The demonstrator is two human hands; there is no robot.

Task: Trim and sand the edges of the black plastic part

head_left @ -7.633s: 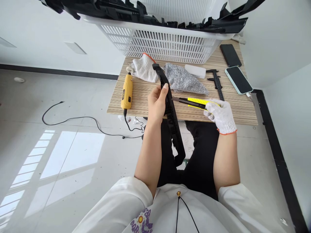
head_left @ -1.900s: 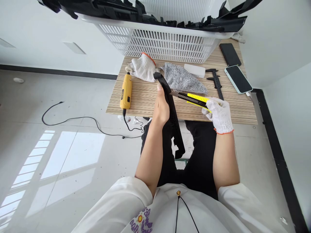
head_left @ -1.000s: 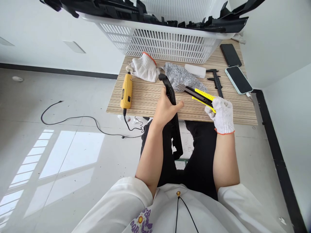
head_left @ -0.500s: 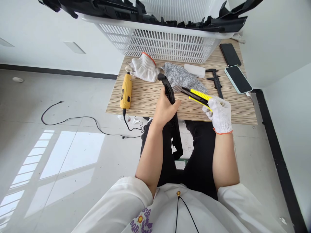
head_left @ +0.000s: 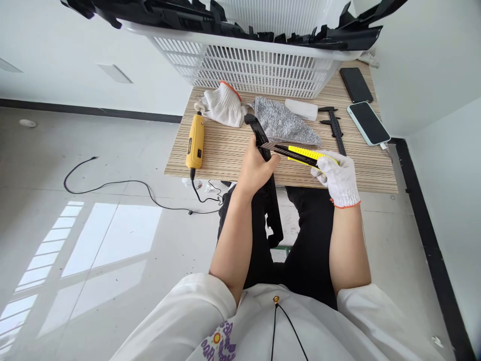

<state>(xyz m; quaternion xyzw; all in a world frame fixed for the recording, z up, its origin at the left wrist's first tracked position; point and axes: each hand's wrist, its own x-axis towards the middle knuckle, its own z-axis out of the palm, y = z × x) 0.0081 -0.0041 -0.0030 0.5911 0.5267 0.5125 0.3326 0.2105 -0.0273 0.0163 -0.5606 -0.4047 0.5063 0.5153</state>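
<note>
A person seen from above, seated at a small wooden counter point(head_left: 225, 145) with striped grain. The bare left hand point(head_left: 255, 168) is closed around a long, narrow black plastic strip point(head_left: 267, 175), its grip wrapped about the upper part so that the strip rises at a slant over the counter's near edge and runs down toward the person's lap. The right hand point(head_left: 338, 175), in a white knitted glove with an orange cuff, is clamped on the handle of a yellow and black utility knife point(head_left: 296, 154). The knife points left, with its blade end against or just beside the strip above the left thumb; whether the blade actually touches is hard to tell.

Farther back on the counter, from left to right, lie a yellow rotary tool point(head_left: 196, 140) with a black cord trailing to the floor, a spare white glove point(head_left: 224, 104), a grey cloth point(head_left: 281, 122), a small white block point(head_left: 301, 110), a black caliper point(head_left: 333, 126) and two phones: one with a pale case point(head_left: 369, 123), one black point(head_left: 356, 84). A large white slatted basket point(head_left: 255, 67) stands at the far edge, holding more black plastic parts point(head_left: 195, 17).
</note>
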